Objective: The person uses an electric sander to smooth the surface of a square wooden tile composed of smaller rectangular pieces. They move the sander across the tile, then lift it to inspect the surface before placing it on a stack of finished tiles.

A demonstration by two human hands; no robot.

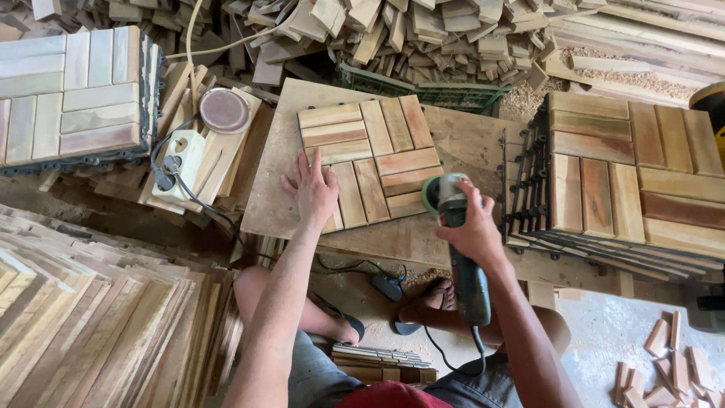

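Observation:
A square wooden slat tile (pixel 377 155) lies on a plywood board (pixel 468 136) in front of me. My left hand (pixel 313 193) rests flat on the tile's near left corner, fingers spread. My right hand (pixel 474 227) grips a dark angle grinder (pixel 461 264) with a green guard. The grinder's disc end (pixel 438 193) sits at the tile's near right edge. Its cable runs down toward my lap.
A stack of finished tiles (pixel 634 174) stands at the right, another stack (pixel 72 94) at the far left. A white power strip (pixel 180 162) and a sanding disc (pixel 224 110) lie left of the board. Loose wood offcuts (pixel 423 34) pile up behind; planks (pixel 91 317) at lower left.

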